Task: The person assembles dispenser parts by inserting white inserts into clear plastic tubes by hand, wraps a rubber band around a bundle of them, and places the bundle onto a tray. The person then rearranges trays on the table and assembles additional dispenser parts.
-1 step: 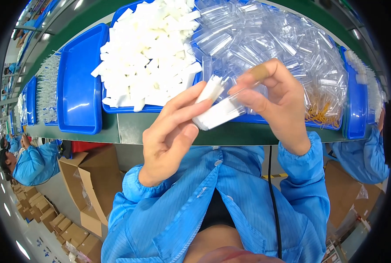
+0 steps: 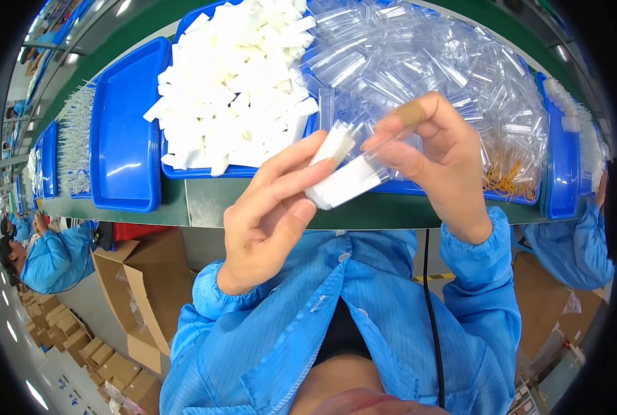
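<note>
Blue trays (image 2: 125, 124) line a green bench (image 2: 203, 206). Just before them, the left hand (image 2: 263, 214) grips a white bundle (image 2: 334, 145) and a partly filled clear sleeve (image 2: 348, 181) — the right hand (image 2: 448, 162) pinching the sleeve's far end.

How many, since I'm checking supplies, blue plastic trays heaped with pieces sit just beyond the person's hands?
2: a blue plastic tray heaped with white blocky pieces, left; a second blue tray heaped with clear plastic pieces, right. More trays may be hidden underneath.
</note>
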Action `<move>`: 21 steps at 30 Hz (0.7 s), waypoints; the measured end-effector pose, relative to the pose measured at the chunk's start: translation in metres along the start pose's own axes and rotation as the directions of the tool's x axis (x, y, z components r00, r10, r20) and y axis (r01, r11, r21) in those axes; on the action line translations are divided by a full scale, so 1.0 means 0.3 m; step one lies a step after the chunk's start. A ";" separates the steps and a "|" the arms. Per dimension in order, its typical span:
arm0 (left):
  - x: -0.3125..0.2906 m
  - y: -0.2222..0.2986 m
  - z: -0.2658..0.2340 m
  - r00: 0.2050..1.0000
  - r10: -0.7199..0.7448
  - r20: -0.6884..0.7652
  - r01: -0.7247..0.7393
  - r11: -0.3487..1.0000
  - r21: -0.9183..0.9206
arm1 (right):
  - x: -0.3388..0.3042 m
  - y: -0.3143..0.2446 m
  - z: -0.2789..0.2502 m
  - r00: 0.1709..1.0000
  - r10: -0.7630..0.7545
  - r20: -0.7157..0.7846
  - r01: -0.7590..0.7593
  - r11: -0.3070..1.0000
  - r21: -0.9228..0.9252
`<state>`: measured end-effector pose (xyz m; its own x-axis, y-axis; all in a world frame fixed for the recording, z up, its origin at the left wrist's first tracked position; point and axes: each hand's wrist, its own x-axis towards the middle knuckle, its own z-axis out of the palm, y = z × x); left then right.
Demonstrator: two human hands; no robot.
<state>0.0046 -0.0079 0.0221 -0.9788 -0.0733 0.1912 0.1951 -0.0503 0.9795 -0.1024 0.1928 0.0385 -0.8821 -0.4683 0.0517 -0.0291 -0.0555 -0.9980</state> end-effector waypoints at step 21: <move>0.005 -0.004 0.001 0.901 -0.391 0.188 0.432 0.762 -0.484 | 0.008 -0.026 0.019 0.858 -0.379 0.347 0.492 0.802 -0.339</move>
<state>0.0028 -0.0077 0.0213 -0.9698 0.1410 -0.1989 -0.2438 -0.5516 0.7977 -0.1017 0.1871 0.0466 -0.5827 -0.6862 0.4353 -0.6164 0.0241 -0.7871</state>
